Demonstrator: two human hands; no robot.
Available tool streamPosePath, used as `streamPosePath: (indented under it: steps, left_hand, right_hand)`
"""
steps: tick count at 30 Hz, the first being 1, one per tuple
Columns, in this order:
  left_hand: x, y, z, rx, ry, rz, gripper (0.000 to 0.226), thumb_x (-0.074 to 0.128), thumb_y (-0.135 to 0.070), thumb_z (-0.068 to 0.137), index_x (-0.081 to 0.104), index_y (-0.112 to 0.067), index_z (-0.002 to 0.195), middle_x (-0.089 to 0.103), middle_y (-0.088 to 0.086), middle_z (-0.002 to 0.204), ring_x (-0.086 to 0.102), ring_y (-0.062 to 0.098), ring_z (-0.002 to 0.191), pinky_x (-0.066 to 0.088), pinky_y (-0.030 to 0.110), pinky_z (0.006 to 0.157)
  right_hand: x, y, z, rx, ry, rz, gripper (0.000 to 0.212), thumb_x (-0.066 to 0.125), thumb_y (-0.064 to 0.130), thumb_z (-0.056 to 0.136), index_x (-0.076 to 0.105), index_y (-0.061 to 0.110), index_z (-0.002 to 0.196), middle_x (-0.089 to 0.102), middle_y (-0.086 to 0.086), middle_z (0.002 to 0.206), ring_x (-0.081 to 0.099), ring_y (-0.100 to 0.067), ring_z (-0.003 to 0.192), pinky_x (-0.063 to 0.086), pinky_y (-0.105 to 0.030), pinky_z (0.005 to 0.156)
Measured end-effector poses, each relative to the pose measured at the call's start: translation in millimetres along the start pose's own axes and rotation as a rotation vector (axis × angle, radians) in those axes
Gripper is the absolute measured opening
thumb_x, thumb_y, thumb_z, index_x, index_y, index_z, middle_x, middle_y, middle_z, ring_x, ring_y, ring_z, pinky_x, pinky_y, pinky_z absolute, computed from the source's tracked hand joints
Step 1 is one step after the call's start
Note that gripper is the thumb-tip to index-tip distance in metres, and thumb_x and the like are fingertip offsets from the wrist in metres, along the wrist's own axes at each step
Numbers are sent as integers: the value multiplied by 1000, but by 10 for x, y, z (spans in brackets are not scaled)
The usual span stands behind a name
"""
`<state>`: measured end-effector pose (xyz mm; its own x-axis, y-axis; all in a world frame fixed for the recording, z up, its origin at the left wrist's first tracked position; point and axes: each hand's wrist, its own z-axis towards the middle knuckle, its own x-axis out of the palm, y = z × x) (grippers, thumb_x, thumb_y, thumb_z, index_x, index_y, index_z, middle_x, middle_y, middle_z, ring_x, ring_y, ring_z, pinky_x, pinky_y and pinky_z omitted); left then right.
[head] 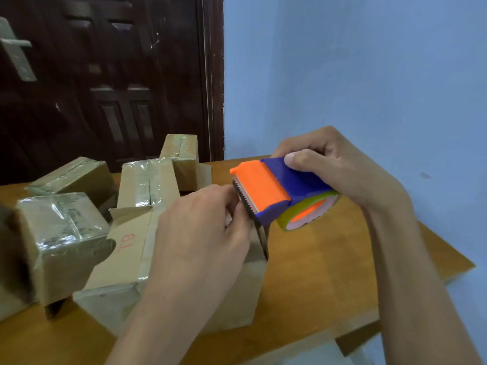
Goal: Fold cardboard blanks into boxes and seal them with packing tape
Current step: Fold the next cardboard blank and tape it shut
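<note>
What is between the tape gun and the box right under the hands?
In the head view, the left hand sits between them, its fingertips at the tape dispenser's toothed edge above the box; whether they pinch tape cannot be told.

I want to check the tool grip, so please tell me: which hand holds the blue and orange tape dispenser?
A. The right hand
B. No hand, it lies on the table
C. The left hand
A: the right hand is curled round the tape dispenser and holds it above the table, while the left hand pinches at its toothed blade.
</note>
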<state>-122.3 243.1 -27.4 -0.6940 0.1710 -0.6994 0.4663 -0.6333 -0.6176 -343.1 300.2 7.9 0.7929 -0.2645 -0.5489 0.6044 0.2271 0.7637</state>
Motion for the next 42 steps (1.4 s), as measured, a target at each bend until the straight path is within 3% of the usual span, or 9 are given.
streamPosePath:
  steps: [3,7,14,20,24,28,31,36,42]
  left_hand:
    - [35,35,37,34,11,16,27,52,-42,98,70,-27,86,64,-9,82,60,15,81,53,46,72]
    - [31,109,81,13,80,-106,39,48,-45,95,69,-24,70,65,-9,81,60,12,81,52,47,72]
    - [-176,210,122,53,193,41,37,59,-51,88,74,-30,62,61,-24,91,52,-5,95,46,24,82]
    - [-202,225,111,64,241,6,35,62,-50,86,72,-30,58,56,-32,104,52,-8,102,44,18,78]
    - [-206,255,89,67,240,-23,32,64,-45,84,72,-29,57,58,-33,105,52,-8,106,43,18,80]
    - [-214,273,72,68,237,-40,32,63,-47,84,72,-28,59,59,-34,107,50,-8,109,38,13,78]
    - [-229,283,99,63,269,-75,33,58,-51,80,73,-29,61,59,-34,107,50,-9,109,37,15,79]
    - [-220,269,84,82,283,-47,35,56,-53,81,73,-29,62,57,-34,110,49,-9,108,37,17,79]
    - [-240,289,83,79,305,-235,30,64,-51,86,75,-32,66,70,-29,107,58,-6,113,41,26,89]
  right_hand:
    - [88,-198,-24,45,-33,121,32,48,17,96,71,-5,90,60,-29,76,54,-23,68,40,-32,64]
    - [428,-430,-156,31,-137,366,28,45,15,94,69,12,79,62,-2,70,54,-15,65,42,-27,62]
    - [820,-703,-410,52,-389,739,48,68,44,81,62,-4,85,57,-22,78,51,-34,72,40,-39,65]
    - [944,-660,-544,45,-443,857,41,76,58,74,79,20,89,75,-6,85,73,-23,75,59,-34,67]
    - [862,-698,-508,57,-448,640,31,62,41,85,70,11,80,57,-21,71,52,-35,63,42,-47,61]
    - [786,-711,-526,49,-395,634,44,74,65,82,73,20,82,55,-27,75,49,-42,66,40,-63,58]
    - [650,-713,-570,48,-374,652,45,74,73,78,74,29,85,58,-17,82,50,-32,73,41,-50,69]
    - [546,-756,-663,56,-256,450,47,66,70,87,71,24,86,63,-1,72,54,-20,59,43,-27,57]
    - [605,-754,-659,48,-284,421,30,62,51,93,73,25,84,63,3,73,55,-14,62,43,-23,59]
